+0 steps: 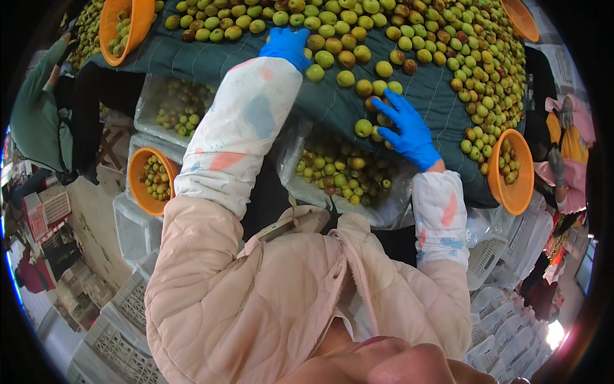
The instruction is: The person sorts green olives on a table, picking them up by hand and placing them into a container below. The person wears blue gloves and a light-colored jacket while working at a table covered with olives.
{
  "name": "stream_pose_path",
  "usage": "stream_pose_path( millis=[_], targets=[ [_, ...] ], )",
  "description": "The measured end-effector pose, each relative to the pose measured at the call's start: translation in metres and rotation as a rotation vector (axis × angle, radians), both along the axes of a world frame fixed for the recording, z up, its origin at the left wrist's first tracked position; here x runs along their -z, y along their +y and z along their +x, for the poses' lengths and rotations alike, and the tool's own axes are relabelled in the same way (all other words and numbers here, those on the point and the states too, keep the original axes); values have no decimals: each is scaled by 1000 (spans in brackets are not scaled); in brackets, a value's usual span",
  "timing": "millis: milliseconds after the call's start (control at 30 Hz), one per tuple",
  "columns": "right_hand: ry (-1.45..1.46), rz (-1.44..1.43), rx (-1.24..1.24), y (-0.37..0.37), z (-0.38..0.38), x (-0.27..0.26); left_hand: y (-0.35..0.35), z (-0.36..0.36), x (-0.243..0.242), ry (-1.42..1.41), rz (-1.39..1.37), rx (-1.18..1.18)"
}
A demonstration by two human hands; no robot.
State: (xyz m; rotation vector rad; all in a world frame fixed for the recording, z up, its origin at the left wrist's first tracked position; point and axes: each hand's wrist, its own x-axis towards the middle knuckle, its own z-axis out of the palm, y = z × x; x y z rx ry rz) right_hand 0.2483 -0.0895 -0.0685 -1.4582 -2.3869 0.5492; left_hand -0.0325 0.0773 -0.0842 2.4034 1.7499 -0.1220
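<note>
Green and brown jujubes (336,45) lie spread over a dark green quilted cloth (331,103) in front of me. My left hand (287,47), in a blue glove, rests at the near side of the fruit with its fingers bent. Its fingertips are partly hidden, so a held fruit cannot be made out. Lower and to the right, my gloved right hand (407,127) has its fingers spread over a few jujubes near the cloth's front edge. Below that edge, a crate lined with clear plastic (291,161) holds more jujubes (340,175).
Orange baskets with jujubes stand at the upper left (108,41), lower left (137,194) and right (522,194). Another plastic-lined crate (145,113) sits under the cloth. Other people are at the left (38,115) and right (575,180). Grey crates (117,348) are stacked behind me.
</note>
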Motion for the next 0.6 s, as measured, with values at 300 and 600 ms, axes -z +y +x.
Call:
stream_pose_path(
  millis=[300,600],
  targets=[
    [566,-63,303,96,15,-3,-76,66,-12,-632,-199,162],
    [-265,412,70,251,-72,18,38,3,-11,-474,379,-119]
  ],
)
